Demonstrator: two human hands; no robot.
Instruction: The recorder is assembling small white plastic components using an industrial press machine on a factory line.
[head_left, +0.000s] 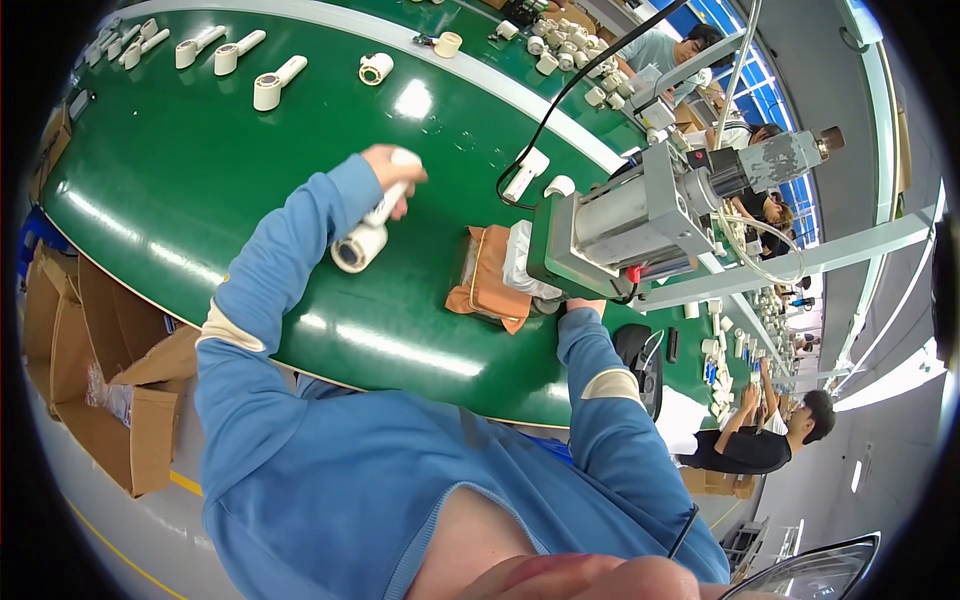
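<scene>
My left hand (384, 168) is closed round the handle of a white hair dryer body (362, 246), held over the green table. Its round head hangs toward me, with a dark opening in it. My right hand (588, 303) reaches in beside the base of a bench press (625, 215); its fingers are hidden by the machine, so I cannot see whether they hold anything. Between the two hands, a block wrapped in orange-brown material (490, 272) lies against the press. Behind the press lies another white body with a handle (526, 175), with a short white round part (560, 186) next to it.
Several similar white bodies (268, 92) line the far left of the green table (250, 150). A white ring-shaped part (375, 68) sits near the rear rail. Cardboard boxes (120, 370) stand on the floor at left. A black cable (545, 125) hangs by the press. Co-workers (765, 435) work at right.
</scene>
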